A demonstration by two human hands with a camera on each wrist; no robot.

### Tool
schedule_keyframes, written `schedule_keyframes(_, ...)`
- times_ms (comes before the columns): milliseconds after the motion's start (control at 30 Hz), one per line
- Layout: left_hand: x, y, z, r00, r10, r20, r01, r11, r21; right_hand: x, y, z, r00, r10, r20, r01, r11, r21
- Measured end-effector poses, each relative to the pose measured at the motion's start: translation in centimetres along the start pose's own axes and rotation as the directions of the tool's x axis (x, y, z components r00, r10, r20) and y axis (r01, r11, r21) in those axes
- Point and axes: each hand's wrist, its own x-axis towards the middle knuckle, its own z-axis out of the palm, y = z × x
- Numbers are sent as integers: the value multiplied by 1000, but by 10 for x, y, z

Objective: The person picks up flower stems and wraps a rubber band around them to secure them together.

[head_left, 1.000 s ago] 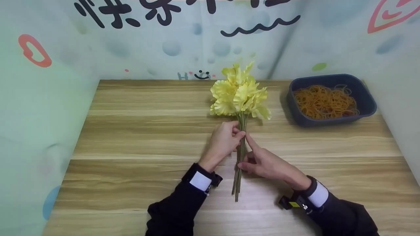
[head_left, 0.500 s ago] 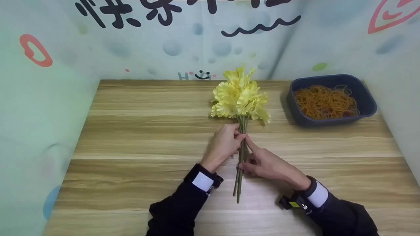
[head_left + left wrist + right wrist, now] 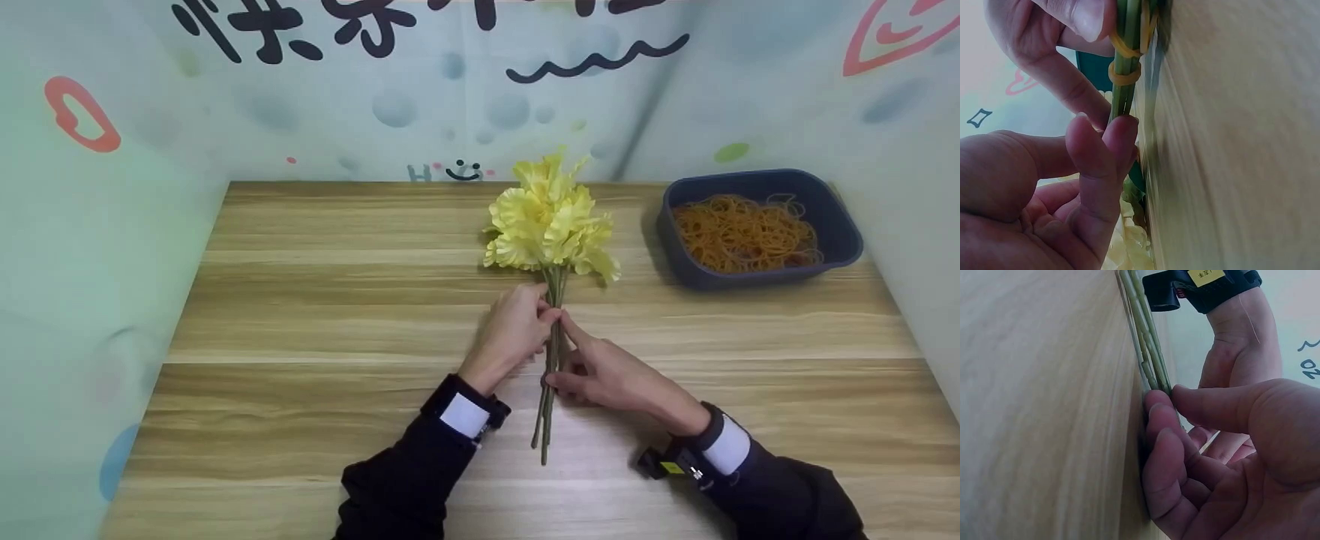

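A bunch of yellow artificial flowers [image 3: 551,217] lies along the table, blossoms toward the back wall and green stems [image 3: 553,352] toward me. Just below the blossoms, my left hand [image 3: 510,326] pinches the stems between thumb and fingers. Lower down, my right hand [image 3: 619,375] holds them between thumb and curled fingers, its index finger reaching up to the left thumb. The left wrist view shows a yellowish rubber band [image 3: 1124,76] wound around the stems between the two hands. In the right wrist view the stem ends [image 3: 1143,326] run past the right thumb.
A dark blue plastic box [image 3: 705,281] with many tan rubber bands [image 3: 746,232] in it stands at the back right of the wooden table [image 3: 315,315]. Behind the table rises a printed backdrop [image 3: 330,120], with pale side walls left and right.
The flower bunch and my left hand have shifted slightly toward me and to the right, mostly in the first half second. My right hand stays almost where it was, still holding the stems.
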Motion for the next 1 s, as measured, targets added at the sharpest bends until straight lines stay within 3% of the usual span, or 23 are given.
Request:
schedule_keyframes(367, -1, 0, 0, 1000, 30, 0, -30, 998, 55, 0, 2, 1, 1000, -16, -4, 16, 1000, 1)
schedule_keyframes(733, -2, 0, -6, 999, 39, 5, -39, 999, 33, -1, 0, -4, 1000, 15, -12, -15, 1000, 2)
schedule_keyframes(900, -15, 1, -21, 999, 41, 2, -41, 994, 101, -12, -1, -16, 992, -83, -94, 73, 992, -104)
schedule_keyframes(1000, -26, -2, -37, 994, 104, -28, -97, 977, 189, -22, -2, -30, 970, -161, -181, 132, 978, -163)
